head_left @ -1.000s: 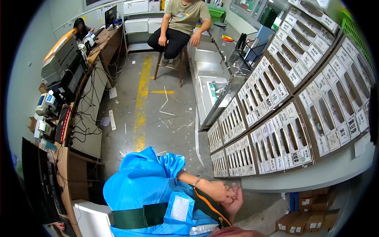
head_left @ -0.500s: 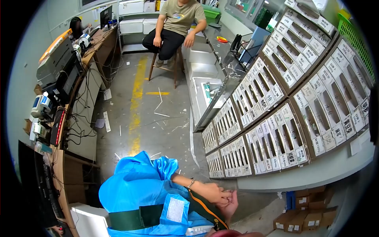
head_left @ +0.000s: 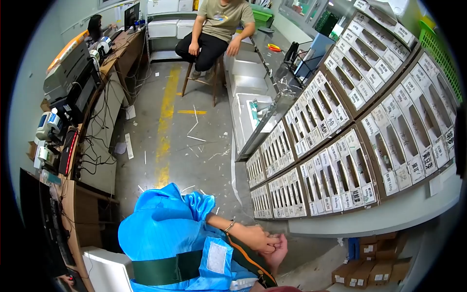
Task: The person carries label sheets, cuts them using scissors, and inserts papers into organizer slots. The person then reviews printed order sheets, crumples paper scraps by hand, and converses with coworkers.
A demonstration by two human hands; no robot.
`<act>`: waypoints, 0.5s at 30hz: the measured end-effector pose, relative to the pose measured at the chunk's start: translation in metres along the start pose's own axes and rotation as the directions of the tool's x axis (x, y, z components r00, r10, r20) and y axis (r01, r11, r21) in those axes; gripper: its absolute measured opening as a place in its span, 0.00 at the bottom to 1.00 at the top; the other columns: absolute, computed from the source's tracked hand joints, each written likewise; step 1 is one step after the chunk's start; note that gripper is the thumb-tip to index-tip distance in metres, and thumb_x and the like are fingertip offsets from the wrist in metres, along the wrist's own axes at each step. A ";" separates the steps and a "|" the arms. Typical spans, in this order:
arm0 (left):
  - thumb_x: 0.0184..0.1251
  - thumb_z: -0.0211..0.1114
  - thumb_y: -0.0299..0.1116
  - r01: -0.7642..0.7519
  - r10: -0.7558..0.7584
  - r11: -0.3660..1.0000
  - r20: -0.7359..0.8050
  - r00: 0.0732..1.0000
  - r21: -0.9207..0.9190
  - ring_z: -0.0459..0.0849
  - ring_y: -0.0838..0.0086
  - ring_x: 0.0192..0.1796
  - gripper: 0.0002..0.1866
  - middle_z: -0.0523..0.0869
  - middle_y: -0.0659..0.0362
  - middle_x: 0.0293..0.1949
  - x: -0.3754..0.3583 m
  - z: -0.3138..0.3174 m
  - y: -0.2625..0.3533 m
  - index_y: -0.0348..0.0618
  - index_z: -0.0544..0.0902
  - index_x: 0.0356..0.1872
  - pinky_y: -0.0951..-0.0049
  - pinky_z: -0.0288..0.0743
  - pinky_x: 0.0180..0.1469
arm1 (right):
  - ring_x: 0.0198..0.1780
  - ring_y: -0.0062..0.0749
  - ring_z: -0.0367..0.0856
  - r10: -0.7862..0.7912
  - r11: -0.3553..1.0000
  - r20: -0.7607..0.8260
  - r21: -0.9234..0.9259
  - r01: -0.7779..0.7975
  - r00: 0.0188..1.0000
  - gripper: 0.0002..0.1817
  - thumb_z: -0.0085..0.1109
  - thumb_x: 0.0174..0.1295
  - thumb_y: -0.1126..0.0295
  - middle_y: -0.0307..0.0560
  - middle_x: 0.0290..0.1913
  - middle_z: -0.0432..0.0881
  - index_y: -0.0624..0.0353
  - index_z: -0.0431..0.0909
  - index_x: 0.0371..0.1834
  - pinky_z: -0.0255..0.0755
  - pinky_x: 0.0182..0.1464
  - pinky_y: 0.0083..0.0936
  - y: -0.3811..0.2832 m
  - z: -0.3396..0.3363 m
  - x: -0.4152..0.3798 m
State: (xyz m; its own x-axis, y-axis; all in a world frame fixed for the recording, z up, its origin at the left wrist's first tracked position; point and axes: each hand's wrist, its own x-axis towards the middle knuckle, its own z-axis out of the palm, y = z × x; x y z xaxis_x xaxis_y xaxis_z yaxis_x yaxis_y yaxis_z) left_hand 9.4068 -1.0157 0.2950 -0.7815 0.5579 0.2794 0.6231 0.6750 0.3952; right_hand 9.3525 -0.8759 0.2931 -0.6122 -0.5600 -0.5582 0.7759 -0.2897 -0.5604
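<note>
My left hand reaches across from a bright blue sleeve, with a thin metal bracelet at its wrist. Its fingers are curled and meet those of my right hand, which comes up from the bottom of the view with its fingers bent as well. Both hands are closed against each other in front of my body. Whatever may lie between the fingers is hidden. Below the left wrist runs a dark strap with an orange edge, and a dark green band crosses the blue cloth.
A person sits on a wooden stool ahead. To the right, racks of labelled slots stand on a counter, with cardboard boxes below. A desk with a printer and cables lines the left. Paper strips litter the floor.
The view has shifted slightly, so my hands and sleeve appear a little further left. Both hands stay together, and the seated person keeps the same pose.
</note>
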 end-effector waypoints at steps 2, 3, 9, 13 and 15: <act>0.53 0.56 0.36 -0.006 0.006 1.000 0.003 1.000 0.019 0.80 0.60 0.34 0.12 0.67 0.51 0.53 -0.001 -0.007 0.001 0.45 0.70 0.37 0.64 0.76 0.28 | 0.29 0.33 0.75 0.025 1.000 -0.023 0.014 -0.025 0.999 0.21 0.37 0.63 0.52 0.43 0.26 0.77 0.54 0.71 0.21 0.71 0.32 0.32 0.002 0.005 -0.002; 0.53 0.56 0.36 -0.017 0.017 1.000 0.012 1.000 0.009 0.80 0.60 0.34 0.12 0.66 0.51 0.53 -0.002 -0.010 0.003 0.45 0.70 0.37 0.64 0.76 0.27 | 0.29 0.33 0.75 0.009 0.998 -0.011 0.058 -0.008 1.000 0.22 0.37 0.63 0.51 0.43 0.25 0.77 0.54 0.71 0.21 0.71 0.32 0.33 0.005 -0.001 -0.002; 0.53 0.56 0.37 -0.031 0.032 0.999 -0.040 0.999 0.038 0.80 0.60 0.34 0.12 0.66 0.51 0.54 0.001 -0.013 -0.003 0.46 0.70 0.37 0.65 0.76 0.26 | 0.30 0.31 0.75 -0.090 0.994 -0.004 0.061 0.090 0.996 0.22 0.37 0.64 0.51 0.43 0.24 0.75 0.53 0.70 0.21 0.70 0.33 0.30 -0.001 0.012 0.000; 0.53 0.57 0.38 0.015 -0.015 1.000 0.033 0.999 0.001 0.80 0.60 0.34 0.12 0.67 0.52 0.52 0.001 0.001 -0.006 0.47 0.69 0.38 0.64 0.76 0.26 | 0.30 0.30 0.74 -0.084 0.989 0.000 -0.121 0.084 0.996 0.19 0.40 0.65 0.56 0.42 0.24 0.75 0.55 0.70 0.22 0.69 0.36 0.26 0.000 0.016 -0.006; 0.53 0.57 0.38 -0.025 0.025 1.000 -0.014 1.000 0.000 0.80 0.60 0.33 0.13 0.67 0.52 0.51 -0.001 0.000 -0.007 0.47 0.69 0.38 0.64 0.76 0.26 | 0.30 0.29 0.74 -0.065 0.995 0.060 -0.069 0.069 0.996 0.19 0.40 0.65 0.57 0.41 0.24 0.75 0.56 0.69 0.22 0.69 0.38 0.25 0.000 0.016 -0.005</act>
State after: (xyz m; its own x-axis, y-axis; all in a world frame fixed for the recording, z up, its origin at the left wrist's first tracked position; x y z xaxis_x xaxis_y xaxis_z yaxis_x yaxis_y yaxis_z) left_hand 9.4029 -1.0207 0.2916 -0.7661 0.5675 0.3016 0.6423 0.6608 0.3883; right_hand 9.3578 -0.8850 0.3059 -0.6512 -0.5853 -0.4831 0.7195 -0.2735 -0.6384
